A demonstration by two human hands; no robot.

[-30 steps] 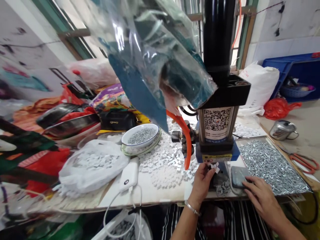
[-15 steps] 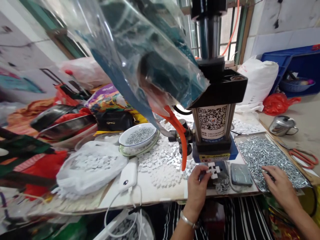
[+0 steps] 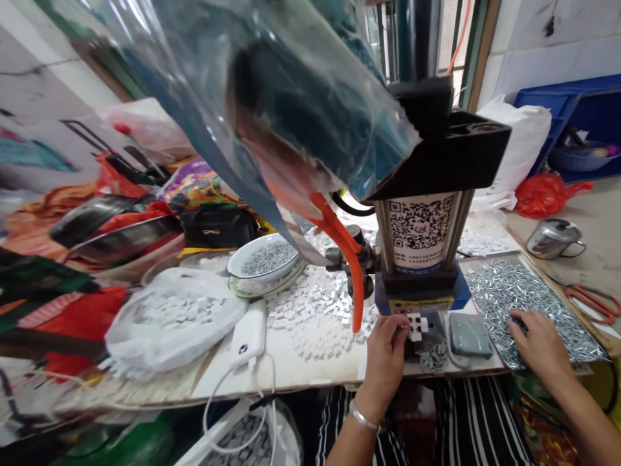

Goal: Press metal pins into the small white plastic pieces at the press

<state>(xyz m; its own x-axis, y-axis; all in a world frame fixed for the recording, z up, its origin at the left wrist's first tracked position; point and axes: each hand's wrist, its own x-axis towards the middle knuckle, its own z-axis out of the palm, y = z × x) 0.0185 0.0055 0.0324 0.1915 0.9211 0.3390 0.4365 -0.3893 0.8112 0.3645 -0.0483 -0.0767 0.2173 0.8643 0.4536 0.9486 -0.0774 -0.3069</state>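
A small pneumatic press [image 3: 421, 246] with a QR-code label stands on the bench. My left hand [image 3: 387, 349] is closed in a pinch on small white plastic pieces [image 3: 416, 326] at the press base. My right hand [image 3: 536, 338] lies on the metal tray [image 3: 572, 304] of silver metal pins, fingers curled down into the pins. A grey rectangular pad [image 3: 469, 334] lies between my hands. Loose white plastic pieces [image 3: 315, 310] are heaped left of the press.
A white bowl [image 3: 264, 257] of pins and a plastic bag [image 3: 169, 317] of white pieces sit to the left. A white power bank [image 3: 250, 333] with cable lies near the front edge. Orange scissors [image 3: 592, 299] and a metal mug [image 3: 553, 238] are on the right. A clear plastic bag [image 3: 272, 97] hangs overhead.
My right hand left the grey pad and moved right onto the tray of pins. My left hand stayed at the press base with the white pieces.
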